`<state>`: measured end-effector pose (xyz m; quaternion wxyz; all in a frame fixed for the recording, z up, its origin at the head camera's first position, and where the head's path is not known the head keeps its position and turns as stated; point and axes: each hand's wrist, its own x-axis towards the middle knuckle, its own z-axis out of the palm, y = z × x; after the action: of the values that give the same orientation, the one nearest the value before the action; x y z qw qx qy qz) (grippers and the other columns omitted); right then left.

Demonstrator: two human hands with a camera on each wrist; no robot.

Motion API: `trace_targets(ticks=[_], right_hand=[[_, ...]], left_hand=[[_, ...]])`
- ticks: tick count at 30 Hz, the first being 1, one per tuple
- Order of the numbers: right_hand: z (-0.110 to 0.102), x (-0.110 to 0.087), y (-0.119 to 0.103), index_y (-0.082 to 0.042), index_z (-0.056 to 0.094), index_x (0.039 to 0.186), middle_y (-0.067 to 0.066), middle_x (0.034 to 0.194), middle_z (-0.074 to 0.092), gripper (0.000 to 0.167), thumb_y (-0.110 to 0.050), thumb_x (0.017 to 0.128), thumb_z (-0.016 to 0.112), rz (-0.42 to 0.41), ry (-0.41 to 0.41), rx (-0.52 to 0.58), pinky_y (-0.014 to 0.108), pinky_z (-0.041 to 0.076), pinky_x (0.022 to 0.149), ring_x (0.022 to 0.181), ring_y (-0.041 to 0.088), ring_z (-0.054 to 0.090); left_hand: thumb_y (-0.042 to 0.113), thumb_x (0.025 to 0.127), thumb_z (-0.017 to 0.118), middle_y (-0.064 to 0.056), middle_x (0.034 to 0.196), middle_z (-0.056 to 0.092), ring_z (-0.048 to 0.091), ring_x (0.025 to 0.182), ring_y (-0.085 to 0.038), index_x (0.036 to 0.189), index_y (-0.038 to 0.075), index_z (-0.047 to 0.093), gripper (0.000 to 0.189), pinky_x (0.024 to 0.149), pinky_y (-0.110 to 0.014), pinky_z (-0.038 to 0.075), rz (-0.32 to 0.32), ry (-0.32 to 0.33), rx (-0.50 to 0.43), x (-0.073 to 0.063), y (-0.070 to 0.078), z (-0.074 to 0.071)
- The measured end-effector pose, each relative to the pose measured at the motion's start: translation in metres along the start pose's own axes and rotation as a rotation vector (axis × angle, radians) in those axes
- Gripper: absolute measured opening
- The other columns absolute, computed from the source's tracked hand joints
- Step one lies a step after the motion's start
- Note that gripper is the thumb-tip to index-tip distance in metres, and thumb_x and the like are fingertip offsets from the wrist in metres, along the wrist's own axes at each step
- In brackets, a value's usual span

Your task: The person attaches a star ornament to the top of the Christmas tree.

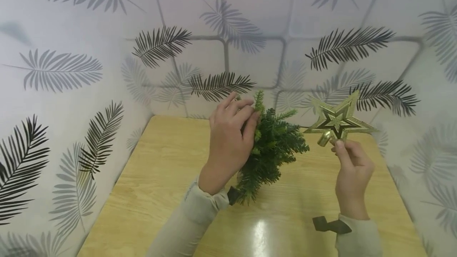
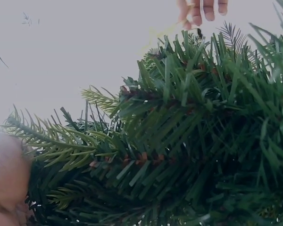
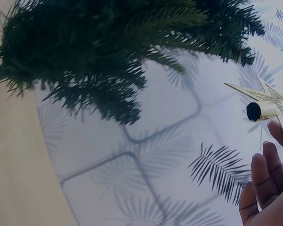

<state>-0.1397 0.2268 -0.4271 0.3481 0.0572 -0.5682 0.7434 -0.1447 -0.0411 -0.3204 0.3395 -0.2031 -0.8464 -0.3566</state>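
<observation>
A small artificial Christmas tree with green needles stands on the wooden table. My left hand is at its upper left, fingers bent around the branch tips near the top; the hand covers part of that side. In the left wrist view, the needles fill much of the picture, with part of the left hand at the lower left edge. To the right of the tree, my right hand pinches a gold star tree topper by its lower part. The topper's hollow socket faces the tree in the right wrist view.
The wooden table reaches back to a pale wall printed with grey and black leaves. Patterned side walls rise left and right of the table. A dark strap shows at the right wrist.
</observation>
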Motion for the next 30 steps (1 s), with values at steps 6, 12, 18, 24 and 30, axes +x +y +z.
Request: trace_targets(ticks=[6, 12, 18, 24, 30], right_hand=[[0.022, 0.013, -0.013, 0.022, 0.064, 0.087, 0.010, 0.091, 0.071, 0.017, 0.008, 0.097, 0.066, -0.071, -0.027, 0.078, 0.026, 0.051, 0.079, 0.081, 0.018, 0.066], [0.044, 0.026, -0.018, 0.023, 0.064, 0.088, 0.008, 0.092, 0.065, 0.018, 0.008, 0.097, 0.065, -0.102, -0.056, 0.086, 0.026, 0.050, 0.081, 0.087, 0.017, 0.063], [0.066, 0.037, -0.027, 0.024, 0.061, 0.085, 0.008, 0.090, 0.064, 0.018, 0.010, 0.096, 0.064, -0.146, -0.084, 0.116, 0.028, 0.052, 0.085, 0.088, 0.020, 0.062], [0.088, 0.043, -0.039, 0.021, 0.060, 0.083, 0.007, 0.088, 0.062, 0.017, 0.010, 0.096, 0.063, -0.173, -0.127, 0.120, 0.030, 0.051, 0.084, 0.085, 0.020, 0.062], [0.103, 0.047, -0.048, 0.024, 0.051, 0.082, 0.005, 0.086, 0.057, 0.022, 0.011, 0.096, 0.062, -0.218, -0.164, 0.113, 0.027, 0.048, 0.079, 0.084, 0.018, 0.055]], left_hand=[[0.025, 0.107, 0.058, -0.007, 0.124, 0.072, 0.046, 0.142, -0.032, 0.095, 0.011, 0.078, 0.027, 0.112, -0.066, 0.031, -0.004, -0.005, -0.009, 0.000, -0.001, 0.000], [0.024, 0.107, 0.058, -0.007, 0.122, 0.073, 0.047, 0.142, -0.032, 0.098, 0.010, 0.078, 0.026, 0.112, -0.065, 0.031, -0.011, -0.006, -0.012, 0.000, -0.001, -0.001], [0.024, 0.107, 0.058, -0.007, 0.121, 0.073, 0.047, 0.142, -0.032, 0.099, 0.010, 0.078, 0.026, 0.113, -0.065, 0.031, -0.009, -0.006, -0.010, 0.000, -0.002, 0.001], [0.025, 0.108, 0.056, -0.007, 0.129, 0.069, 0.045, 0.143, -0.032, 0.093, 0.012, 0.075, 0.028, 0.111, -0.065, 0.031, -0.024, -0.026, 0.005, 0.001, -0.001, 0.000], [0.027, 0.109, 0.055, -0.008, 0.143, 0.061, 0.047, 0.141, -0.032, 0.086, 0.012, 0.070, 0.031, 0.110, -0.065, 0.033, -0.018, -0.025, 0.023, 0.002, -0.002, 0.000]])
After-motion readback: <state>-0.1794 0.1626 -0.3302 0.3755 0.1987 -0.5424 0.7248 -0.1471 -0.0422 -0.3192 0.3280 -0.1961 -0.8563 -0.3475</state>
